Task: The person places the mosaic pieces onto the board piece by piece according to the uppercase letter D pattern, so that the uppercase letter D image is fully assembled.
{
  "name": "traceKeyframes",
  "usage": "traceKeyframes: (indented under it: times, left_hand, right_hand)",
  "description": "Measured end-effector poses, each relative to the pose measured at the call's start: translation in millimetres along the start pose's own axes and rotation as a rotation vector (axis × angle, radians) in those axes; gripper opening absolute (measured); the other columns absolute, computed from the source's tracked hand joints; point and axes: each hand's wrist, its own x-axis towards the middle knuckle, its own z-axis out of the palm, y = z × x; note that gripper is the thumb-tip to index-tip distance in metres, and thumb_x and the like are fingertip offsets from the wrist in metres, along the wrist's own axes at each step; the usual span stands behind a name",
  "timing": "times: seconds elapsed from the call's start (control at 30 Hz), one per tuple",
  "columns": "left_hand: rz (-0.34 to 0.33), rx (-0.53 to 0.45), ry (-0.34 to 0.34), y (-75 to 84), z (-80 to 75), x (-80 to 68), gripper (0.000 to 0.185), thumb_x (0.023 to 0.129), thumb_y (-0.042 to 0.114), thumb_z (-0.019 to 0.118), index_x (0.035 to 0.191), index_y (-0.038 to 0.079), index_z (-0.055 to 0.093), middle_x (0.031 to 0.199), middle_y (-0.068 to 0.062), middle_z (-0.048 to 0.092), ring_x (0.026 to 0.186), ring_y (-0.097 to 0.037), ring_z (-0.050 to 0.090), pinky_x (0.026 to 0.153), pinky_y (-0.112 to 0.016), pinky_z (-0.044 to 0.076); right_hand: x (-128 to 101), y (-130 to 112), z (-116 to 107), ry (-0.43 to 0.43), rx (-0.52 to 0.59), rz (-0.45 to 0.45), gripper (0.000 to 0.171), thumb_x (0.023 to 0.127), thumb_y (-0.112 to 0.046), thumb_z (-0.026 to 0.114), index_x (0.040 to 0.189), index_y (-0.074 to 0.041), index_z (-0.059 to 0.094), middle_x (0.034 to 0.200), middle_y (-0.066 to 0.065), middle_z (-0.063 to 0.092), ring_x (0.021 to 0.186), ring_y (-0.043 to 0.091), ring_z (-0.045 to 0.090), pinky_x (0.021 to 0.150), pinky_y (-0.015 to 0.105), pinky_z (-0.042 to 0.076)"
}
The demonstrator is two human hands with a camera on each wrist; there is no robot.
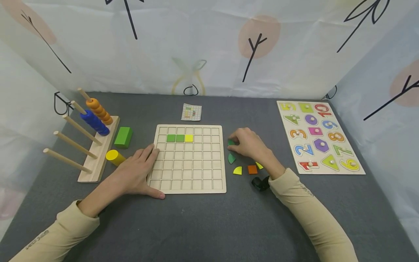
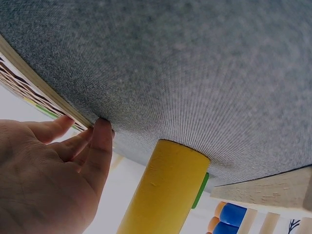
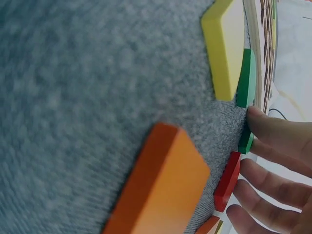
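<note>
Just beside the board (image 1: 191, 163), the right grip (image 1: 249, 143) pinches a green piece (image 1: 231, 142), likely light, stiff, best held edgewise.

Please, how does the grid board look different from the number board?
The grid board is pale wood with dark grid lines; the number board is whitish, with colourful numbers and shapes. The left hand touches the grid board's edge; the number board lies untouched. Both are flat and lie on the grey table.

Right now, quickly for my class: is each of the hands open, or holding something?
Left hand: open, touching the board.
Right hand: closed, pinching a green piece.
</note>
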Motion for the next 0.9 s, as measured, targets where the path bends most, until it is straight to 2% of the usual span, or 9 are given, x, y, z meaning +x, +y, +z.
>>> traceKeyframes:
  times: [0.1,0.23,0.53,0.67,0.77,0.8,0.9]
  left_hand:
    - [0.0,0.002,-0.002,0.6,-0.1,0.3,0.143,0.058,0.088,0.075,0.156,-0.008,0.031,0.161,-0.035,0.029,0.141,-0.052,0.041,0.105,-0.063,0.046]
    - [-0.001,0.002,-0.003,1.3,-0.5,0.2,0.143,0.058,0.088,0.075,0.156,-0.007,0.031,0.161,-0.035,0.029,0.141,-0.052,0.041,0.105,-0.063,0.046]
    - [0.003,0.014,0.009,0.8,0.2,-0.2,0.143,0.058,0.087,0.076,0.155,-0.008,0.031,0.16,-0.035,0.031,0.14,-0.052,0.042,0.104,-0.063,0.047]
    - [0.008,0.017,0.015,0.1,0.4,-0.7,0.143,0.058,0.088,0.076,0.154,-0.008,0.032,0.159,-0.036,0.031,0.139,-0.053,0.043,0.104,-0.064,0.047]
    - [0.008,0.017,0.015,-0.3,0.9,-0.7,0.143,0.058,0.087,0.076,0.155,-0.008,0.031,0.16,-0.036,0.031,0.14,-0.052,0.043,0.104,-0.064,0.047]
    - [0.01,0.017,0.016,-0.3,1.0,-0.7,0.142,0.058,0.087,0.076,0.155,-0.008,0.031,0.16,-0.036,0.031,0.14,-0.053,0.043,0.104,-0.064,0.047]
    - [0.01,0.018,0.014,-0.5,2.0,-0.5,0.142,0.059,0.086,0.076,0.155,-0.008,0.031,0.16,-0.035,0.03,0.14,-0.052,0.042,0.104,-0.064,0.047]
  right_hand:
    - [-0.4,-0.8,-0.4,0.0,0.009,-0.007,0.034,0.09,-0.014,0.079,0.121,-0.002,0.075,0.101,0.015,0.075,0.075,0.017,0.056,0.064,0.026,0.041]
    - [-0.1,-2.1,-0.8,-0.01,0.015,-0.005,0.035,0.09,-0.013,0.079,0.122,0.0,0.074,0.098,0.015,0.073,0.072,0.017,0.051,0.062,0.026,0.038]
    - [-1.0,-6.9,0.6,0.012,-0.008,-0.006,0.029,0.091,-0.013,0.077,0.118,-0.002,0.076,0.066,0.002,0.05,0.06,0.012,0.036,0.056,0.025,0.026]
    - [-1.5,-10.8,1.2,0.02,-0.009,-0.016,0.014,0.093,-0.014,0.076,0.103,-0.006,0.079,0.059,-0.003,0.033,0.056,0.01,0.029,0.053,0.024,0.022]
    - [-1.2,-14.8,1.2,0.032,0.006,-0.041,0.007,0.093,-0.015,0.076,0.094,-0.008,0.078,0.058,-0.005,0.028,0.054,0.01,0.026,0.052,0.024,0.02]
    - [-0.9,-16.6,1.0,0.037,0.004,-0.052,0.011,0.093,-0.015,0.075,0.087,-0.006,0.075,0.058,-0.005,0.026,0.054,0.01,0.024,0.052,0.024,0.019]
    - [1.2,-22.6,0.3,0.048,0.01,-0.078,0.017,0.093,-0.015,0.076,0.08,-0.006,0.071,0.058,-0.004,0.025,0.053,0.01,0.024,0.052,0.024,0.018]
